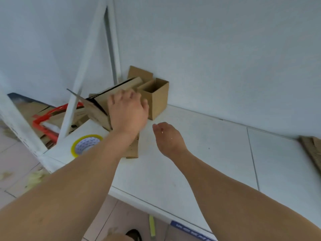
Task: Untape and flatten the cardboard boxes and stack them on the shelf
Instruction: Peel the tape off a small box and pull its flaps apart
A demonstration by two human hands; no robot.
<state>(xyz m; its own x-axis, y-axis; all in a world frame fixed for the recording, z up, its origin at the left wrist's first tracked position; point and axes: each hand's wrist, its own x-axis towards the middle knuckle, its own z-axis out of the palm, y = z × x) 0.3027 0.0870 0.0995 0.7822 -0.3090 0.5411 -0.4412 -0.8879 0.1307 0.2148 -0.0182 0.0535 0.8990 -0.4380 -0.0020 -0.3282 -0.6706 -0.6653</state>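
A small brown cardboard box [157, 100] stands open-topped on the white shelf [217, 153], against the back wall. Left of it lies a larger, partly collapsed cardboard box [97, 108] with its flaps spread. My left hand [127, 113] reaches over that collapsed box, fingers curled down onto its far side next to the small box; whether it grips the cardboard is hidden. My right hand [167, 136] hovers just above the shelf to the right, fingers loosely bent, holding nothing. A flat piece of cardboard [133, 148] lies under my left wrist.
A roll of yellowish tape [86, 144] lies on the shelf's left corner. White shelf posts [81, 75] rise at the left. Below them sit a red frame [46, 122] and more cardboard. Corrugated cardboard [312, 150] lies at the far right.
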